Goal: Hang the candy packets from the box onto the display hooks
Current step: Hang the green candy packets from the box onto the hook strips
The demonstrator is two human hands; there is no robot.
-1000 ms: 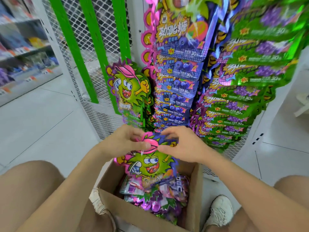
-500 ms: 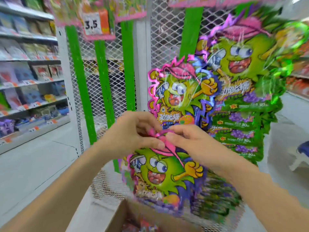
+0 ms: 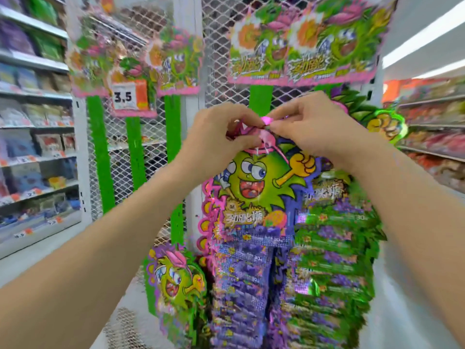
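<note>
My left hand (image 3: 216, 137) and my right hand (image 3: 314, 129) both pinch the pink top edge of a candy packet strip (image 3: 254, 187) printed with a green cartoon face. I hold it raised in front of the white mesh display panel (image 3: 219, 49). A chain of purple packets hangs down from it. Green grape packets (image 3: 334, 260) hang to its right, and another cartoon packet (image 3: 176, 280) hangs lower left. The hook itself is hidden behind my fingers. The box is out of view.
Header cards (image 3: 302, 44) hang across the top of the mesh, with a 3.5 price tag (image 3: 128, 96) at the left. Green vertical strips (image 3: 100, 157) run down the panel. Store shelves (image 3: 32, 137) stand to the left and at the far right (image 3: 432, 137).
Both hands have lifted the packet strip from over the box up to the display panel. My view tilted upward, and the box dropped out of sight.
</note>
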